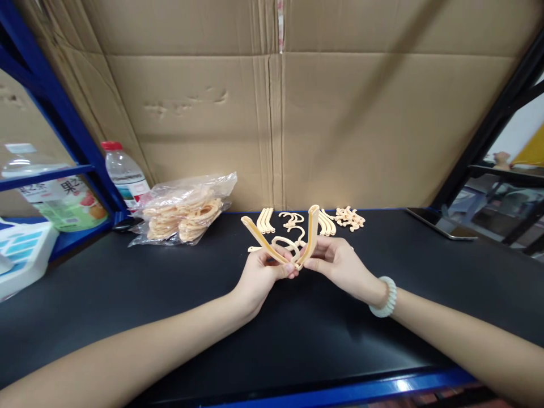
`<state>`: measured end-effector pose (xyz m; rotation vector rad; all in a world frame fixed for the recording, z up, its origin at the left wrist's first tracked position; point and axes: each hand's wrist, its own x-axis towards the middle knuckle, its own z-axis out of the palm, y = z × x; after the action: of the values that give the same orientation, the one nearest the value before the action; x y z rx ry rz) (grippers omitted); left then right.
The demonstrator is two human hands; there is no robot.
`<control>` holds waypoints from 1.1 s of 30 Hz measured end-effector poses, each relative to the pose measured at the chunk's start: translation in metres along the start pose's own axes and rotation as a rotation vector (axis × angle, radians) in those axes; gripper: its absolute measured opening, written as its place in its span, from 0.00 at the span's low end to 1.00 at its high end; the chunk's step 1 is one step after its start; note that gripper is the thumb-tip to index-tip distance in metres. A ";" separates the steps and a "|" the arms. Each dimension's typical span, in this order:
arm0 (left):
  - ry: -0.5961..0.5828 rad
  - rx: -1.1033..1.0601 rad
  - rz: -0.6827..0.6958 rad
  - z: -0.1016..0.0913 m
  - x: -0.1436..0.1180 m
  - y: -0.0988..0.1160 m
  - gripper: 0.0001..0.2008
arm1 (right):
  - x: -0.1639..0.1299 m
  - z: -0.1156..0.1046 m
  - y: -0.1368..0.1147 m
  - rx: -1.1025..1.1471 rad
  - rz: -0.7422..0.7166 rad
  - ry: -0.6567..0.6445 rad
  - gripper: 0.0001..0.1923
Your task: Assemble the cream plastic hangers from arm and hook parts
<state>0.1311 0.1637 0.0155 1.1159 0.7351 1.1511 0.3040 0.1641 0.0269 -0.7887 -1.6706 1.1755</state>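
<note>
1. The landmark is the black table (127,306); every position below is given relative to it.
2. The left hand (259,277) is raised just above the middle of the table. Its fingers are pinched on the lower end of a cream plastic arm (264,242), which slants up and to the left.
3. The right hand (338,262) is at the same height, just right of the left hand. Its fingers are closed on the lower end of a second cream plastic arm (313,232), which stands nearly upright.
4. The 2 arms meet at their lower ends between the fingertips and form a V that opens upward. A curved hook piece (285,245) shows in the gap of the V; whether it is joined to the arms cannot be told.
5. The right wrist carries a pale bead bracelet (385,297).
6. Loose cream parts lie toward the table's far edge, behind the hands: a group of curved strips (266,221), hook pieces (291,218), more strips (326,224) and a small heap of short pieces (349,218).
7. A clear bag (187,212) holding more cream parts lies at the far left of the table.
8. A water bottle (125,175) with a red cap stands behind the bag, against the cardboard wall (340,124).
9. A flat dark phone (433,222) lies at the far right of the table.
</note>
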 end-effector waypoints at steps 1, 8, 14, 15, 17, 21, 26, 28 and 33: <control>0.016 -0.006 0.000 0.000 0.000 -0.001 0.08 | -0.001 0.002 0.000 -0.006 -0.012 0.009 0.07; 0.095 -0.030 -0.029 0.003 0.001 0.003 0.10 | -0.002 0.008 0.001 -0.052 -0.080 0.125 0.08; 0.133 -0.053 -0.057 0.002 0.001 0.001 0.12 | -0.002 0.009 0.004 -0.028 -0.040 0.190 0.12; 0.140 -0.049 -0.058 0.002 0.001 0.000 0.12 | -0.002 0.010 0.005 -0.019 -0.031 0.199 0.12; 0.137 -0.036 -0.060 0.002 0.001 0.001 0.12 | 0.000 0.009 0.005 0.002 -0.016 0.195 0.13; 0.090 -0.036 -0.053 -0.002 0.005 0.011 0.10 | 0.007 -0.006 0.001 0.086 0.005 0.143 0.13; 0.118 -0.051 -0.063 -0.023 0.026 0.033 0.05 | 0.016 -0.054 -0.004 -0.032 0.028 0.026 0.12; 0.117 -0.003 -0.104 -0.034 0.035 0.045 0.04 | 0.018 -0.070 -0.005 -0.248 0.001 -0.008 0.11; -0.047 0.296 0.019 -0.060 0.041 0.075 0.05 | 0.019 -0.086 -0.012 -0.665 -0.153 -0.020 0.08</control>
<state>0.0648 0.2218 0.0709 1.3945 0.8791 1.0492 0.3764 0.2074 0.0547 -1.0221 -2.1252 0.5093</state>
